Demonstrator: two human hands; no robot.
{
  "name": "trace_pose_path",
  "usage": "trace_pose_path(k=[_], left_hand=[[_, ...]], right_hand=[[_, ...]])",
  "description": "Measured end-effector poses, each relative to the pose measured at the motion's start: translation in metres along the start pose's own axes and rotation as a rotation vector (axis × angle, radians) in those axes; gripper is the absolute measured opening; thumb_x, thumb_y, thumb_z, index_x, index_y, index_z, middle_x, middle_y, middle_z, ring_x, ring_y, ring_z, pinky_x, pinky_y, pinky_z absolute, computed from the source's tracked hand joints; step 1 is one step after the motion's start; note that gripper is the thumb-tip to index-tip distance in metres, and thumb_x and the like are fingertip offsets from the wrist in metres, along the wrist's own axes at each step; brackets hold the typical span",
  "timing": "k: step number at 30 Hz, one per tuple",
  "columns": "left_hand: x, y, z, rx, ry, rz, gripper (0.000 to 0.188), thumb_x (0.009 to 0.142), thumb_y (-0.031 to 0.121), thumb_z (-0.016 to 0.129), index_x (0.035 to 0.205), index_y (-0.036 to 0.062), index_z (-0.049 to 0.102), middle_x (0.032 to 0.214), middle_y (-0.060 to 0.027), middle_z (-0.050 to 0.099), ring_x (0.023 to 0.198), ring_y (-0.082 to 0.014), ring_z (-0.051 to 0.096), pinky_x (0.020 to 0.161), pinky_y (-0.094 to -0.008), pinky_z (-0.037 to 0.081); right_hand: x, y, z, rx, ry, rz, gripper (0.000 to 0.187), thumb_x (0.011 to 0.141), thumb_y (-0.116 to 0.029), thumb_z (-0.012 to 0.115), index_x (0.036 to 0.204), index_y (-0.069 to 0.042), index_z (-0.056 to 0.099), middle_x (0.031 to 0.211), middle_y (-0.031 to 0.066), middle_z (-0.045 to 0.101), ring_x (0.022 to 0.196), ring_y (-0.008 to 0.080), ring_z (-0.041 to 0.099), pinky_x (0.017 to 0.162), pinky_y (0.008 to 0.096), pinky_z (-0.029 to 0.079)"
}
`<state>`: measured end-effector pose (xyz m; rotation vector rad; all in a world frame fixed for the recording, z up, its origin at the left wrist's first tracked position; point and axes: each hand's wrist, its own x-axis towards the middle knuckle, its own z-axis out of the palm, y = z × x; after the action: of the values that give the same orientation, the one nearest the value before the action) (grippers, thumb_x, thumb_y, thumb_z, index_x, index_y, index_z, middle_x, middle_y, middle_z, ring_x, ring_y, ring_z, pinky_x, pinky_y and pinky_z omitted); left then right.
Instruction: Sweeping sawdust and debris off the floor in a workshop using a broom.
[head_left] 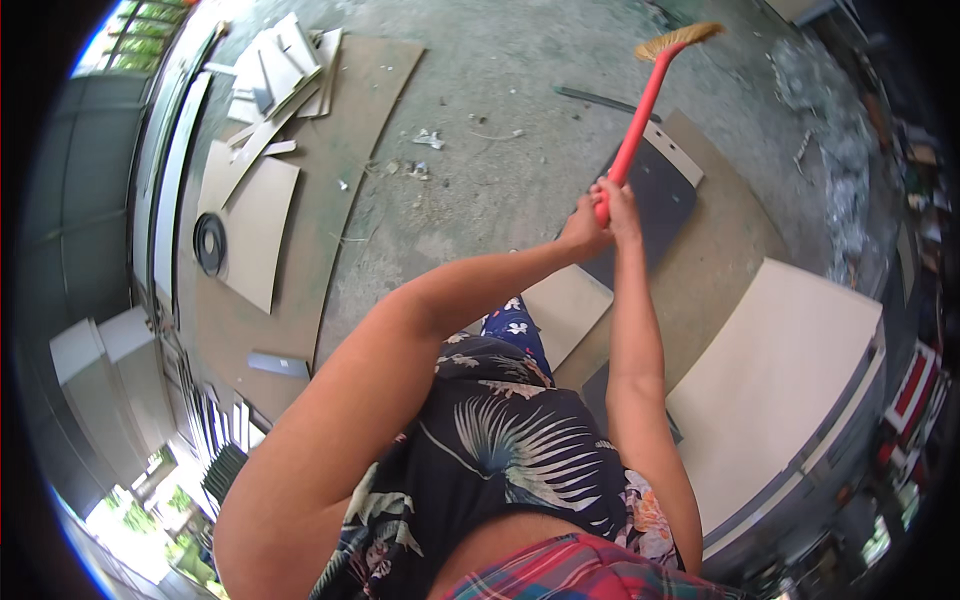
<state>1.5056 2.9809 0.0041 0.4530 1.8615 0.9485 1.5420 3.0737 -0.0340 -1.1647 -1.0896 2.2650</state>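
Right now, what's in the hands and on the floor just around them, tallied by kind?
Hands on the handle: 2, left hand and right hand
Red-handled broom: 1
Dark grey panel under the hands: 1
Black ring on the boards at left: 1
Large cream board at right: 1
Total: 6

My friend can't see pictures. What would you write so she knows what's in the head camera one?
Seen from above, a person grips the red handle of a broom with the left hand and the right hand, its straw head on a dusty concrete floor. Flat boards and paper scraps lie scattered around.
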Motion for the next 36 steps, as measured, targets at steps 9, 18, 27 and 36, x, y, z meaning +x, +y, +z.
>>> trace_pose_path(k=[9,18,27,36], left_hand=[[-0.134,-0.105,-0.104,-0.673,0.329,-0.271,0.031,0.068,0.007,0.056,0.094,0.0028,0.041,0.060,-0.0071,0.050,0.036,-0.0147,0.047,0.030,-0.0267,0.037],[-0.189,-0.173,-0.143,-1.291,0.507,-0.749,0.008,0.074,0.009,0.050,0.079,0.0065,0.044,0.058,-0.0013,0.042,0.041,-0.0094,0.043,0.032,-0.0212,0.034],[-0.106,-0.172,-0.141,-1.285,-0.166,-0.669,0.010,0.075,0.013,0.049,0.070,0.0079,0.041,0.052,0.0003,0.039,0.038,-0.0101,0.042,0.033,-0.0229,0.035],[-0.184,-0.136,-0.107,-1.228,-0.046,-0.466,0.013,0.074,0.008,0.047,0.084,0.0048,0.039,0.053,-0.0078,0.043,0.039,-0.0208,0.048,0.032,-0.0346,0.041]], right_hand=[[-0.076,0.141,0.150,-0.459,-0.439,0.272,0.031,0.070,-0.004,0.055,0.094,0.001,0.036,0.064,0.0090,0.053,0.048,0.0122,0.051,0.042,0.0242,0.045],[-0.131,0.232,0.218,-0.872,-0.950,0.782,0.017,0.067,-0.014,0.060,0.071,0.001,0.053,0.062,0.0082,0.057,0.053,0.0149,0.054,0.049,0.0283,0.044],[-0.042,0.209,0.160,-1.039,-0.542,0.575,0.017,0.064,-0.015,0.057,0.066,0.002,0.055,0.059,0.0103,0.057,0.050,0.0165,0.054,0.046,0.0317,0.044],[-0.137,0.127,0.186,-1.190,-0.569,0.360,0.022,0.066,-0.004,0.050,0.086,0.001,0.044,0.062,0.0101,0.054,0.051,0.0160,0.054,0.045,0.0279,0.044]])
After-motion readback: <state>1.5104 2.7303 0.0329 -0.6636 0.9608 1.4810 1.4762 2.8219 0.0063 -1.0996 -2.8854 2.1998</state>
